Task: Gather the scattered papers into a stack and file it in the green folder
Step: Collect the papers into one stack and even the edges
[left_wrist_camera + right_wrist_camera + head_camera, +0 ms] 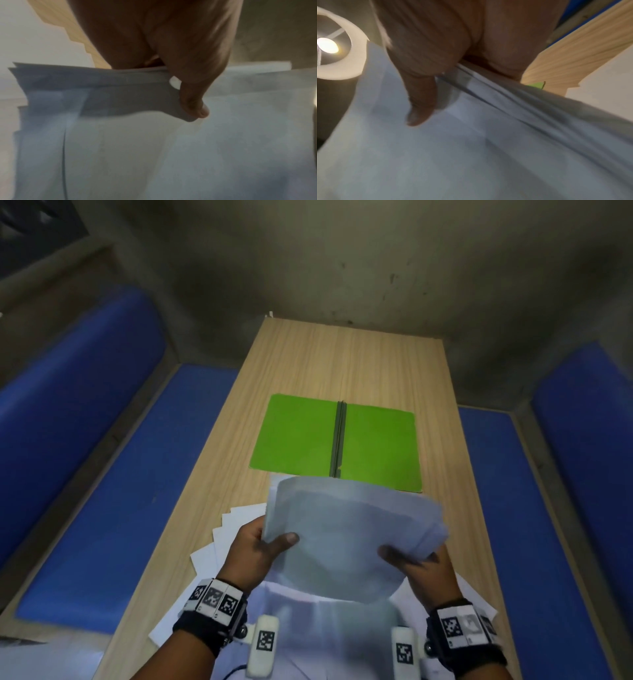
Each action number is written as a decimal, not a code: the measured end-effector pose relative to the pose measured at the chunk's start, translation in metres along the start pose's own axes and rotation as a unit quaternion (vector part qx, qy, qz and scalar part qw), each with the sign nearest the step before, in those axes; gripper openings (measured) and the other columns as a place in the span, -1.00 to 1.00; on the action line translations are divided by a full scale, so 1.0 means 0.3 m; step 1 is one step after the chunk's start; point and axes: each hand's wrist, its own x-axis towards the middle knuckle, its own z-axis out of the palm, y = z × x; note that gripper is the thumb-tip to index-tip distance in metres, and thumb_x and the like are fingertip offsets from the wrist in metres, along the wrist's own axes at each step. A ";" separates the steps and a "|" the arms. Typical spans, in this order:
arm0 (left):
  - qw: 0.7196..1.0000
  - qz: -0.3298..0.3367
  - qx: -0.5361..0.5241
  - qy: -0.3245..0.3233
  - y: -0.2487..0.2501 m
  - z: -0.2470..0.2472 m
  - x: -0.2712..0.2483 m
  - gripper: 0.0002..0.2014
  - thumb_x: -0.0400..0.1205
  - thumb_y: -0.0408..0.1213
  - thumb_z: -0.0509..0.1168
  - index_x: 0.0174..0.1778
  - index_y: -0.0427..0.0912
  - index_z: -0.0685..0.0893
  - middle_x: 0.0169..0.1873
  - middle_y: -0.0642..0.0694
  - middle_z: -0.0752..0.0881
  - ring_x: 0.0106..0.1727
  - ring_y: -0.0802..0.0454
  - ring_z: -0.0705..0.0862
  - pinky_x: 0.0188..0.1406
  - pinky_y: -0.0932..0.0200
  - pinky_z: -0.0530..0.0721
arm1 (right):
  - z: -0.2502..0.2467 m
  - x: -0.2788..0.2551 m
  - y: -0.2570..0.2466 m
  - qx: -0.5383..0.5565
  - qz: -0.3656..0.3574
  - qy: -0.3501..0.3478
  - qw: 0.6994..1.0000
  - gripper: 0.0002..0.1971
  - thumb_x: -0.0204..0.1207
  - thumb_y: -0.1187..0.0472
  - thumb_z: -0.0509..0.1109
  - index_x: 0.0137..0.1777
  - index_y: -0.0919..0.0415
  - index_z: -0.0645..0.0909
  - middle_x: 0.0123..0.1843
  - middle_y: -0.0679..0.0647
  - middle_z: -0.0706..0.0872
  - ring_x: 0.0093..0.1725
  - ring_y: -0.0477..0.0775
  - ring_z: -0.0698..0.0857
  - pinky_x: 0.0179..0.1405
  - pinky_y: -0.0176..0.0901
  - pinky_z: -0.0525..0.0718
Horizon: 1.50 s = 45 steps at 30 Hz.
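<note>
A bundle of white papers [346,532] is lifted off the table, held between both hands and bowed upward. My left hand [265,546] pinches its left edge, thumb on top; the left wrist view shows the thumb pressed on the papers [120,148]. My right hand [416,566] grips the right edge, thumb on top of the papers [453,155]. More loose sheets [219,546] lie fanned on the table under and left of the bundle. The green folder [301,436] lies open flat just beyond, and a corner of the folder [536,85] shows in the right wrist view.
The narrow wooden table [342,361] runs away from me toward a grey wall. Blue cushioned benches [102,474] flank it on both sides. A lit ceiling lamp [329,46] shows in the right wrist view.
</note>
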 end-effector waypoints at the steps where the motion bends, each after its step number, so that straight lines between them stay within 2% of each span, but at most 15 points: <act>1: 1.000 0.005 -0.003 -0.002 -0.001 0.001 -0.003 -0.63 0.30 -0.03 0.57 -0.01 -0.06 0.83 -0.06 -0.13 0.89 -0.02 -0.19 0.85 0.04 -0.23 0.78 | 0.005 0.000 0.017 -0.013 0.012 -0.002 1.000 -0.44 0.07 0.16 0.76 0.11 0.17 0.72 -0.02 -0.03 0.87 -0.02 -0.05 0.82 -0.02 -0.15 0.79; 4: 1.000 0.002 -0.008 -0.026 0.004 0.011 -0.013 -0.68 0.38 -0.09 0.57 0.06 0.00 0.82 0.02 -0.09 0.88 0.06 -0.14 0.84 0.08 -0.14 0.78 | 0.031 -0.013 0.011 -0.013 -0.001 0.036 0.999 -0.53 0.25 0.57 0.59 0.17 0.29 0.68 -0.05 -0.12 0.86 -0.06 -0.16 0.81 0.04 -0.06 0.78; 6: 0.999 0.003 -0.001 -0.034 0.014 0.013 -0.014 -0.64 0.39 -0.29 0.64 0.09 -0.03 0.80 0.00 -0.01 0.88 0.06 -0.03 0.85 0.06 -0.02 0.79 | 0.033 -0.021 -0.026 0.021 -0.033 0.061 0.997 -0.51 0.23 0.60 0.58 0.18 0.32 0.69 0.01 0.02 0.86 -0.03 -0.02 0.83 0.00 -0.01 0.80; 8: 0.999 0.021 0.016 -0.032 0.014 0.003 -0.012 -0.60 0.31 -0.25 0.69 0.06 -0.03 0.82 -0.02 0.02 0.89 0.04 0.01 0.85 0.03 0.01 0.78 | 0.026 -0.028 -0.062 0.068 -0.071 0.064 0.993 -0.51 0.21 0.58 0.58 0.17 0.32 0.69 -0.02 0.04 0.86 -0.06 0.01 0.83 -0.12 -0.11 0.80; 11: 1.000 0.025 -0.010 -0.001 -0.013 -0.008 0.001 -0.51 0.14 -0.07 0.68 -0.01 -0.04 0.84 -0.03 -0.03 0.89 0.02 -0.07 0.85 0.01 -0.06 0.77 | 0.005 -0.016 -0.050 0.069 -0.085 0.006 0.994 -0.43 0.10 0.41 0.65 0.17 0.37 0.65 -0.01 0.06 0.86 -0.04 0.04 0.81 -0.09 -0.14 0.78; 14: 0.999 -0.010 0.030 -0.027 -0.071 -0.011 0.006 -0.48 0.07 0.04 0.72 -0.06 0.05 0.86 -0.06 0.02 0.89 0.03 -0.01 0.85 0.04 -0.04 0.78 | -0.006 -0.003 0.059 0.003 0.018 -0.052 0.998 -0.11 -0.23 -0.02 0.83 0.17 0.30 0.67 0.03 0.07 0.86 0.03 0.06 0.82 -0.08 -0.15 0.78; 17: 0.996 -0.038 0.066 -0.041 -0.126 -0.014 -0.004 -0.43 0.02 0.01 0.76 -0.06 0.01 0.85 -0.06 0.03 0.89 0.06 -0.03 0.84 0.05 -0.05 0.79 | 0.004 -0.013 0.134 -0.055 0.077 -0.050 0.994 -0.05 -0.42 -0.26 0.77 0.01 0.28 0.73 -0.15 -0.05 0.88 -0.12 -0.08 0.84 -0.24 -0.28 0.74; 22: 0.997 -0.034 0.062 0.014 -0.106 -0.007 0.003 -0.58 0.22 -0.32 0.74 -0.04 -0.04 0.80 -0.13 0.09 0.89 -0.06 0.07 0.86 0.04 -0.07 0.80 | 0.045 -0.023 0.073 -0.054 0.020 -0.035 0.998 -0.56 0.09 0.22 0.76 -0.02 0.14 0.71 -0.14 -0.10 0.87 -0.16 -0.14 0.82 -0.21 -0.24 0.72; 24: 0.998 -0.006 0.051 0.036 -0.071 -0.007 -0.003 -0.62 0.26 -0.31 0.72 -0.06 -0.01 0.79 -0.18 0.18 0.88 -0.13 0.19 0.84 -0.04 0.06 0.80 | 0.052 -0.020 0.028 -0.056 -0.026 -0.019 0.998 -0.58 0.22 0.45 0.66 0.05 0.17 0.67 -0.09 -0.18 0.85 -0.13 -0.23 0.80 -0.18 -0.36 0.72; 27: 0.998 0.031 0.059 0.023 -0.059 -0.014 -0.008 -0.54 0.24 -0.24 0.72 0.01 0.03 0.75 -0.12 0.21 0.87 -0.11 0.27 0.82 -0.13 0.26 0.76 | 0.038 -0.006 0.011 -0.139 -0.089 0.010 0.986 -0.55 0.18 0.38 0.70 0.04 0.15 0.65 -0.16 -0.16 0.82 -0.11 -0.40 0.74 -0.11 -0.57 0.63; 31: 0.998 0.007 0.063 0.006 -0.104 -0.015 -0.001 -0.37 0.01 0.13 0.73 -0.02 0.03 0.80 -0.10 0.12 0.88 -0.06 0.12 0.84 -0.06 0.08 0.77 | 0.048 0.004 0.072 -0.179 -0.028 -0.027 0.983 -0.57 0.12 0.35 0.74 -0.07 0.16 0.65 -0.24 -0.13 0.77 -0.19 -0.35 0.73 -0.25 -0.52 0.60; 33: 0.998 -0.007 0.064 0.006 -0.118 0.001 0.011 -0.44 0.05 0.02 0.75 -0.06 0.00 0.79 -0.16 0.18 0.88 -0.10 0.15 0.84 -0.14 0.19 0.75 | 0.051 0.009 0.110 -0.172 -0.007 -0.015 0.985 -0.63 0.11 0.32 0.75 -0.18 0.03 0.68 -0.26 -0.29 0.79 -0.25 -0.37 0.73 -0.28 -0.52 0.59; 36: 0.996 -0.012 0.085 -0.013 -0.103 0.024 0.028 -0.65 0.29 -0.20 0.70 -0.07 0.06 0.76 -0.19 0.34 0.84 -0.13 0.31 0.81 -0.14 0.31 0.72 | 0.060 0.016 0.127 -0.159 0.003 0.009 0.987 -0.66 0.06 -0.02 0.74 -0.22 0.00 0.72 -0.33 -0.40 0.76 -0.35 -0.39 0.70 -0.38 -0.57 0.57; 41: 0.998 -0.027 0.060 -0.007 -0.113 0.020 0.028 -0.41 0.10 0.23 0.66 -0.04 -0.01 0.81 -0.11 0.04 0.89 -0.05 0.06 0.86 0.02 -0.01 0.80 | 0.023 0.025 0.171 -0.144 0.040 -0.004 0.989 -0.62 0.21 0.38 0.69 0.01 0.22 0.69 -0.30 -0.22 0.81 -0.28 -0.26 0.73 -0.39 -0.49 0.62; 45: 0.996 -0.035 0.075 -0.010 -0.127 0.017 0.031 -0.56 0.22 0.05 0.68 -0.05 0.00 0.80 -0.12 0.06 0.89 -0.08 0.07 0.85 -0.02 0.04 0.81 | -0.013 0.024 0.209 -0.150 0.068 -0.022 0.986 -0.53 0.20 0.35 0.69 0.10 0.14 0.65 -0.04 0.03 0.82 -0.03 0.04 0.79 -0.24 -0.29 0.72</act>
